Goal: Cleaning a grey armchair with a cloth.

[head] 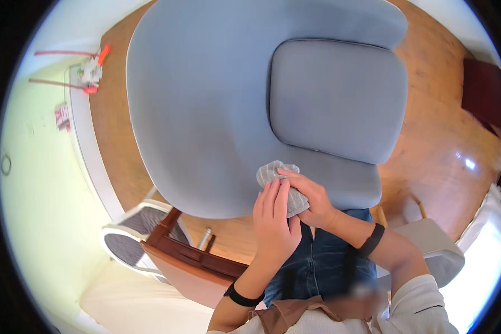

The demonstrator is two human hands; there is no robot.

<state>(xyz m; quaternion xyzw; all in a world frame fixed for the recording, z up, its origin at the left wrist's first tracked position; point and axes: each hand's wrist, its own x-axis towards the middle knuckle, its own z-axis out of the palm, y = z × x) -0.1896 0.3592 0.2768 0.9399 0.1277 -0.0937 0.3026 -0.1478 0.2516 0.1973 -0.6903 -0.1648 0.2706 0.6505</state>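
A bunched grey cloth with pale stripes is between my two hands, above the front of a grey-blue upholstered armchair. My right hand grips the cloth from the right, its fingers bent over the top. Against the left side of the bundle lie the fairly straight fingers of my left hand, holding it too. My palms hide part of the cloth. Beyond my hands is the chair's separate seat cushion or pad, with a dark seam around its edge.
Wooden flooring surrounds the armchair. To the lower left stand a dark wooden chair frame and a white chair with dark mesh panels. A beige chair is close on the right. Red-handled cleaning tools lean at the left wall.
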